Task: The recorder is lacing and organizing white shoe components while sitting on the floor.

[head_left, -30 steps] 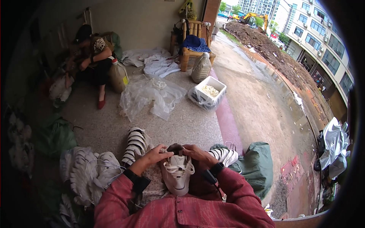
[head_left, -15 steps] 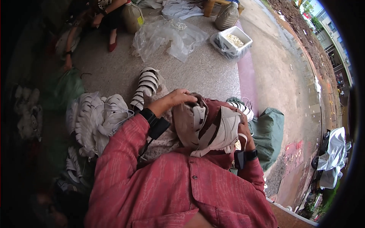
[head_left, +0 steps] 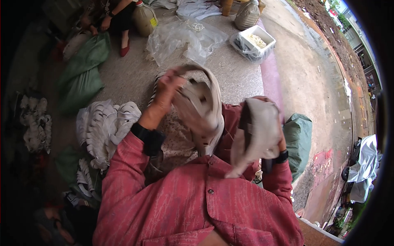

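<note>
My left hand (head_left: 162, 95), blurred by motion, is closed on the edge of a beige shoe upper (head_left: 210, 104). This upper hangs over my lap with its opening facing up. Farther right, my right hand (head_left: 282, 142) holds a second pale shoe upper (head_left: 260, 133), also smeared by motion. That upper hides most of the right hand's fingers. The two uppers are apart from each other, and maroon cloth (head_left: 231, 123) shows between them. A bundle of white nested shoe uppers (head_left: 104, 133) lies to the left of my left forearm.
A green sack (head_left: 84, 78) lies at the left, near a seated co-worker's hand (head_left: 106, 23). Another green sack (head_left: 298, 141) stands beside my right arm. Ahead are a clear plastic sheet (head_left: 180, 41), a white box (head_left: 269, 39) holding pale cord, and large bottles (head_left: 247, 15).
The uppers have been drawn apart: the left one rose away from me with my left hand, the right one moved right. The co-worker's green sack was pulled up and farther into view.
</note>
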`<state>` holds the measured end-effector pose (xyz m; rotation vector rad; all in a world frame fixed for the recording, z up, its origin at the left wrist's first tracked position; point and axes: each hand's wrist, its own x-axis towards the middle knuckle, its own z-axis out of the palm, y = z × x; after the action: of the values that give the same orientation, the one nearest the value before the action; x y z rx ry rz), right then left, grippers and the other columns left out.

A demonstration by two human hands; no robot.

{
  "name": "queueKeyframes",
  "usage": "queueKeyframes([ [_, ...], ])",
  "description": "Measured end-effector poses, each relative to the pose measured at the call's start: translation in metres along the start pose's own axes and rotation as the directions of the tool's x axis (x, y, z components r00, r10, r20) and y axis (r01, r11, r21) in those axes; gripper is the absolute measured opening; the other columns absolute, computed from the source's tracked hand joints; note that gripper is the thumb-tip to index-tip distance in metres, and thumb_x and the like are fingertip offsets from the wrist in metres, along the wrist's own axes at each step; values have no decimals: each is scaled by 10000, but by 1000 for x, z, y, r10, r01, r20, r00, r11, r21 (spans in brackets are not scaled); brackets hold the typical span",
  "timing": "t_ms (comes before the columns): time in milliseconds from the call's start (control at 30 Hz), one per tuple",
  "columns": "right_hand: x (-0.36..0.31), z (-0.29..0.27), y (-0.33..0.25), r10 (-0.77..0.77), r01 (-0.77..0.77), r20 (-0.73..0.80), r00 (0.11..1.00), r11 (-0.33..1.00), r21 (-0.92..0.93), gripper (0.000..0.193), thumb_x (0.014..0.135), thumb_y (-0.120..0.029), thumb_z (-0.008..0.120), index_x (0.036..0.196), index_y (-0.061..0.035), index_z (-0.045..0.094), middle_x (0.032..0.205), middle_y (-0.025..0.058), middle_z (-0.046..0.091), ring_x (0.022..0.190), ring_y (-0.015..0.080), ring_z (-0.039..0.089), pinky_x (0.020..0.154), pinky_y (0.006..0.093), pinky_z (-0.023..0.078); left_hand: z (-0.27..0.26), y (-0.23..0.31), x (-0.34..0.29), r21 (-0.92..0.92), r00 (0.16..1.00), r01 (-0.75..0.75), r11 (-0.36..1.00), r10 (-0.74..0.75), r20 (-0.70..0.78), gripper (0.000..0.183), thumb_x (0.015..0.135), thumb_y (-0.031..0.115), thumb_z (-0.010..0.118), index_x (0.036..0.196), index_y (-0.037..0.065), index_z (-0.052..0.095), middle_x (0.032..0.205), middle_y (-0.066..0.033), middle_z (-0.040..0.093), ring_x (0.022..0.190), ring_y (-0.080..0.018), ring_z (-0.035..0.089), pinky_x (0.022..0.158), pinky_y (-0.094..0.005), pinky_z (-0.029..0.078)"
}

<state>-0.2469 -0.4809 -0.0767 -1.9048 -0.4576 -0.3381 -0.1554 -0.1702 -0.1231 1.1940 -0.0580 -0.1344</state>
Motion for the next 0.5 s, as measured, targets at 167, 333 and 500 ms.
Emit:
queueKeyframes([
  [167,-13,-17,8,364,-272,95,927,476,836,365,977,-284,535,1164,28,557,1045,175,653,884,237,670,766,309,570,-65,39,14,-825,980,134,550,-198,28,463,783,143,621,1218,-1,553,1197,-166,587,1061,-306,574,766,-306,519],
  [333,3,1,75,418,-487,336,844,860,153,361,927,-5,488,1282,41,529,1137,117,657,987,161,642,864,248,515,-61,46,5,-796,940,328,509,-91,329,474,899,175,569,1323,-6,459,1331,-233,487,1040,-308,580,545,-257,475],
  [500,9,67,80,441,-254,234,866,793,-554,231,912,-197,536,1064,-91,675,865,158,691,788,356,668,693,407,527,-16,32,3,-357,919,307,882,-177,353,375,874,253,643,1174,30,616,1090,-89,682,936,-186,663,870,-323,527],
])
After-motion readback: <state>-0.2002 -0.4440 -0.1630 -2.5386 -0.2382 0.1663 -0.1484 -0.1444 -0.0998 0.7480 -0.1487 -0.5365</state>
